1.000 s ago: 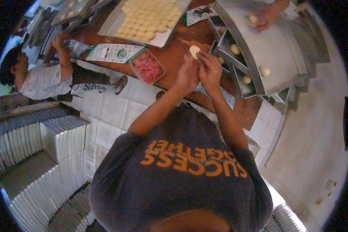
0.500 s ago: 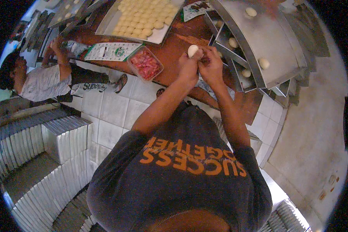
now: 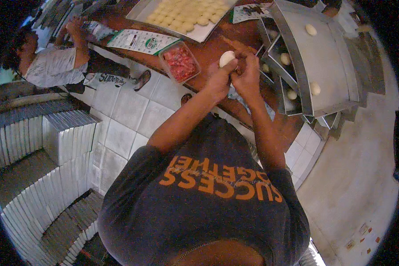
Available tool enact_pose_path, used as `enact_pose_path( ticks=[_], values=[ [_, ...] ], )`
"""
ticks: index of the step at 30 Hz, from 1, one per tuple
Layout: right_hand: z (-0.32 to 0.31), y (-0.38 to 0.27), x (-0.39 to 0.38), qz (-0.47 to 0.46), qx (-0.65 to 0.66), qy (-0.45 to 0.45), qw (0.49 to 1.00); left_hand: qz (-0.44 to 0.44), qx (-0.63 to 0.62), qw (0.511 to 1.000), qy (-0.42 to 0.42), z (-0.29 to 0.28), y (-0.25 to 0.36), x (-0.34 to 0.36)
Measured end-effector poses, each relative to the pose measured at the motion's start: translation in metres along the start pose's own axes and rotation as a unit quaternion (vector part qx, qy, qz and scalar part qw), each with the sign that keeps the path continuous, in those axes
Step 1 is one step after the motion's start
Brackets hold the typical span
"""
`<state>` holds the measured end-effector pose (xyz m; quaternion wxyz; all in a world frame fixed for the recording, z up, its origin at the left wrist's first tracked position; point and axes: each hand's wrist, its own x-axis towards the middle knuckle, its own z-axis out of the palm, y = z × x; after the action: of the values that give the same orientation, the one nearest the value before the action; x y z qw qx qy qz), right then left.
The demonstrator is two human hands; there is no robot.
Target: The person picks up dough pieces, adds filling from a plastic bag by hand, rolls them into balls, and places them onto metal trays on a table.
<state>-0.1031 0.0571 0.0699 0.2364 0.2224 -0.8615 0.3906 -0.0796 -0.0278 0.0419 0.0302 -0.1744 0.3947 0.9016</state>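
Note:
A pale, rounded dough ball (image 3: 227, 58) is held up over the brown table, with my left hand (image 3: 219, 80) closed around its lower side and the thumb against it. My right hand (image 3: 247, 72) meets it from the right, fingers bent and pinched together at the dough's edge; the exact contact is partly hidden. To the left of my hands, a clear plastic tub holds red chopped filling (image 3: 180, 61). Beyond it, many small dough balls (image 3: 181, 15) lie in close rows on a metal tray (image 3: 199, 34).
Staggered metal trays (image 3: 332, 62) are stacked at right, carrying spaced dough balls (image 3: 314, 88). A green-and-white packet (image 3: 142, 41) lies beside the tub. Another person (image 3: 53, 66) works at far left. Many metal pans (image 3: 71, 186) stand in rows at lower left, beside the tiled floor (image 3: 119, 133).
The view has shifted, so the table, tub and trays sit farther right. My hands stay together on the dough ball, which shows more of its rounded face.

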Motion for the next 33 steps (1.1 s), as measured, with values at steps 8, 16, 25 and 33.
enact_pose_path(
  ticks=[8,16,25,33],
  values=[
    [0.006,-0.004,0.002,-0.036,-0.028,-0.02,0.999,-0.058,-0.158,0.982,-0.079,-0.016,0.014,0.005],
    [0.006,0.008,0.003,0.054,0.041,-0.064,0.996,-0.07,-0.116,0.987,-0.089,-0.02,0.018,0.013],
    [0.013,0.015,-0.001,0.01,-0.023,-0.025,0.999,-0.119,-0.167,0.977,-0.057,-0.011,0.012,0.024],
    [-0.004,-0.002,0.018,-0.002,-0.036,-0.015,0.999,-0.092,-0.104,0.979,-0.146,-0.01,0.024,0.022]
  ],
)
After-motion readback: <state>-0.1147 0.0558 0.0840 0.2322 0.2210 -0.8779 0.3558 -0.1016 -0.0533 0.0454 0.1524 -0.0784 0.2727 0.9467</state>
